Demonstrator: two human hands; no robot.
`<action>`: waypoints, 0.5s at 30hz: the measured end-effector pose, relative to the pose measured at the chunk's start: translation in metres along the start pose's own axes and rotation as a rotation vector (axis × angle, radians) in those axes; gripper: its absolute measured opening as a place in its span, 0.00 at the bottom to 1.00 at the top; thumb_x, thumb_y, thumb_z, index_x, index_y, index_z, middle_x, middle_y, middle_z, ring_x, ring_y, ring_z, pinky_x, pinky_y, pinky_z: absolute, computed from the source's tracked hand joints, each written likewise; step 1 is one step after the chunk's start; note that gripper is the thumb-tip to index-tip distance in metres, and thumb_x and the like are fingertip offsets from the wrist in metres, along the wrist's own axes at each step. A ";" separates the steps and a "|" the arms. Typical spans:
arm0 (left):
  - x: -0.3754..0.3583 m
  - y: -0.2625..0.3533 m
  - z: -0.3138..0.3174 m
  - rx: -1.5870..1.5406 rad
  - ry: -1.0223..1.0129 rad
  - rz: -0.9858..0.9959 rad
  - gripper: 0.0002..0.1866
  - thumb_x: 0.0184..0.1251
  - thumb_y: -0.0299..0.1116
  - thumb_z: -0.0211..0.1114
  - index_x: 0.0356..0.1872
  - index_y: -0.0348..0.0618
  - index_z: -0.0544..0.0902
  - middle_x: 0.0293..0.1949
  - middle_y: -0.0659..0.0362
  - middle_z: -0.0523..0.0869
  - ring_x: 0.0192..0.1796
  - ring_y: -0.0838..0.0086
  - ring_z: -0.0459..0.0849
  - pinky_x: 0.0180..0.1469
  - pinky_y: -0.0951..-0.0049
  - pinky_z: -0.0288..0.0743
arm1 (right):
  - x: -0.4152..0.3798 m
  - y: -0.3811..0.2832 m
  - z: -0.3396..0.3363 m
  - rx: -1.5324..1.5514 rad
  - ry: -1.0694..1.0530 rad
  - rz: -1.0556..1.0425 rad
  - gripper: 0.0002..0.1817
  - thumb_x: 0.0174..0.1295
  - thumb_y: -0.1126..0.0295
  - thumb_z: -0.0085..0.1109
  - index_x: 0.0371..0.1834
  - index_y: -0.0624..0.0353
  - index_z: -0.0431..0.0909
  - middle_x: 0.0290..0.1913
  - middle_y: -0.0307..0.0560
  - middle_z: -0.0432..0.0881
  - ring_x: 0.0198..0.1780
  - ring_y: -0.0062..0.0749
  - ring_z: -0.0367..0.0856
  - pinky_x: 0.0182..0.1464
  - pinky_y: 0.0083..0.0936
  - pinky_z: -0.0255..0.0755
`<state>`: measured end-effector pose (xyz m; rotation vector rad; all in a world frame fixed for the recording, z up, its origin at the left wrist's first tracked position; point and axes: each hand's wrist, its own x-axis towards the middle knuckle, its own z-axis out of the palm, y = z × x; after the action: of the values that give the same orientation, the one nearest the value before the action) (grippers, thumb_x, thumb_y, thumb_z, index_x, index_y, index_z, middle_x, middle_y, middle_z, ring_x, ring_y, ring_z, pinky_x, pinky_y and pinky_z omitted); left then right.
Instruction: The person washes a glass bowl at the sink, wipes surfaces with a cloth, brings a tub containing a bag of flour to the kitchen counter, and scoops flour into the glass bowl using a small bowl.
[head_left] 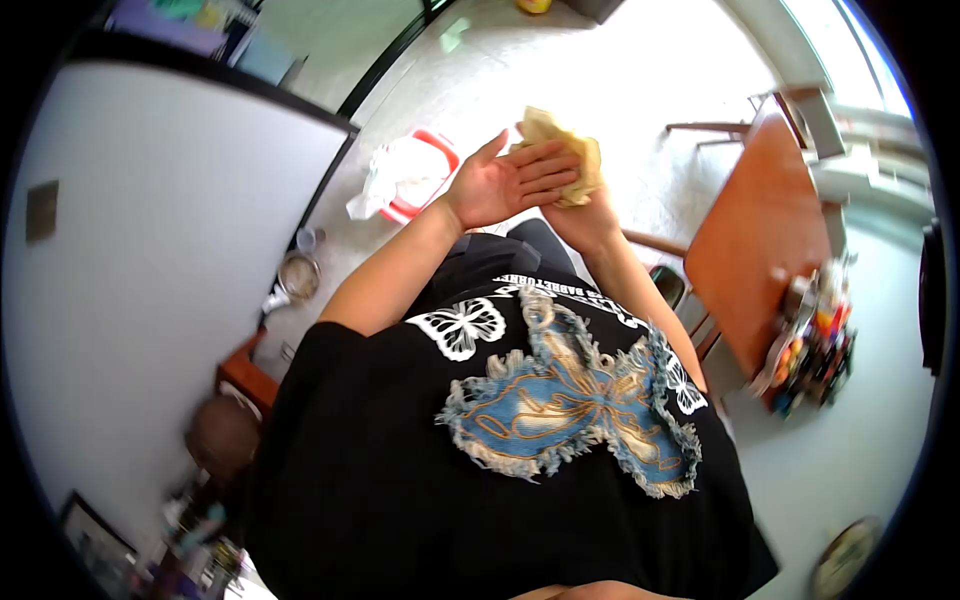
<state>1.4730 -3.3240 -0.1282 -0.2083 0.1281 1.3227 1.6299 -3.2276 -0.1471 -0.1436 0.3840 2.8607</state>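
Note:
A crumpled yellow cloth point(585, 160) is held up in front of my body, near the top middle of the view. My right hand point(585, 222) holds it from behind and below; most of its fingers are hidden by the cloth. The palm of my left hand point(508, 187) is turned up toward the camera, thumb raised and fingers stretched out to the right. Those fingers lie across the front of the cloth, without closing round it.
Left of my hands, a red basin point(437, 150) with white plastic stands on the floor. A wooden table point(750, 230) bearing several small items is on the right, with chairs beside it. A white panel point(160, 190) fills the left side.

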 end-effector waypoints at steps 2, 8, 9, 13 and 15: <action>-0.010 -0.001 0.010 0.109 -0.073 0.005 0.42 0.74 0.63 0.47 0.76 0.38 0.56 0.75 0.44 0.61 0.76 0.56 0.61 0.78 0.57 0.53 | 0.004 0.024 0.034 -0.100 0.324 -0.107 0.30 0.78 0.52 0.32 0.75 0.58 0.57 0.72 0.50 0.66 0.65 0.35 0.73 0.62 0.32 0.73; -0.005 0.008 0.008 0.267 -0.116 -0.128 0.39 0.74 0.60 0.50 0.75 0.43 0.60 0.68 0.41 0.72 0.68 0.53 0.75 0.67 0.55 0.71 | -0.008 -0.045 -0.001 -0.457 0.439 -0.242 0.29 0.77 0.54 0.35 0.75 0.60 0.59 0.73 0.57 0.64 0.72 0.51 0.65 0.70 0.45 0.68; 0.009 0.031 -0.010 0.330 0.068 -0.069 0.35 0.76 0.55 0.50 0.74 0.40 0.62 0.63 0.42 0.77 0.62 0.56 0.81 0.64 0.58 0.74 | 0.017 -0.084 -0.010 -0.456 0.460 -0.184 0.29 0.77 0.54 0.35 0.75 0.60 0.59 0.73 0.57 0.64 0.72 0.51 0.65 0.70 0.45 0.68; -0.014 0.072 -0.139 0.826 1.134 0.372 0.18 0.70 0.35 0.62 0.58 0.42 0.80 0.49 0.56 0.87 0.51 0.73 0.84 0.56 0.74 0.76 | 0.109 -0.182 -0.095 -1.028 0.964 0.118 0.29 0.74 0.68 0.48 0.77 0.47 0.54 0.66 0.56 0.72 0.56 0.54 0.81 0.51 0.47 0.84; -0.079 0.069 -0.284 0.877 1.522 0.557 0.16 0.65 0.35 0.67 0.53 0.42 0.82 0.41 0.59 0.87 0.42 0.76 0.85 0.45 0.77 0.79 | 0.160 -0.199 -0.132 -1.668 0.991 0.156 0.22 0.72 0.70 0.51 0.69 0.46 0.69 0.55 0.52 0.81 0.49 0.42 0.85 0.43 0.33 0.85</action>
<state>1.3946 -3.4465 -0.3939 -0.3956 2.1150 1.2407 1.5358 -3.0404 -0.3435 -1.7331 -1.8788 2.1056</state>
